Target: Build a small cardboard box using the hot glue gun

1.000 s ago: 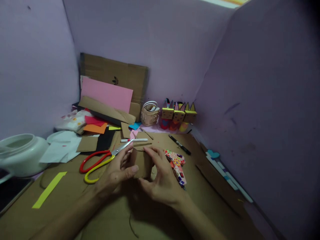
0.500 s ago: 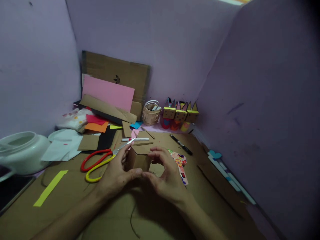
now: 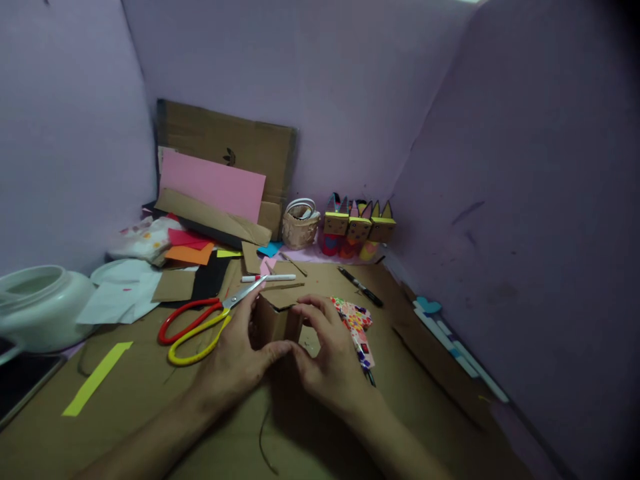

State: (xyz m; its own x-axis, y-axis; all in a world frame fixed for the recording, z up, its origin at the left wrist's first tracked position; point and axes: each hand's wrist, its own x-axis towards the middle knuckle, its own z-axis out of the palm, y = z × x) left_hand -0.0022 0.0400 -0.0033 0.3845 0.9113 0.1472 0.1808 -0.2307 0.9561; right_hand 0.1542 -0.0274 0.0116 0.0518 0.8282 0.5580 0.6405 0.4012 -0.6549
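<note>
Between my two hands is a small folded piece of brown cardboard (image 3: 274, 321), bent into a box-like shape. My left hand (image 3: 239, 347) grips its left side, thumb at the near edge. From the right, my right hand (image 3: 325, 353) holds it with curved fingers at the top and thumb at the front. Both thumbs meet at the near side and hide part of it. Scissors (image 3: 193, 327) with red and yellow handles lie just left of my left hand, blades partly open. Beside my right hand lies a colourful patterned piece (image 3: 356, 323).
A white marker (image 3: 270, 278) and a black pen (image 3: 360, 287) lie beyond my hands. At left are a white teapot-like vessel (image 3: 43, 307) and a yellow strip (image 3: 97, 379). A small basket (image 3: 301, 227) and cat-eared cardboard figures (image 3: 359, 229) stand by the wall.
My thumbs have come together at the near side of the cardboard, which has turned slightly. Both hands keep hold of it. The whole view has shifted slightly.
</note>
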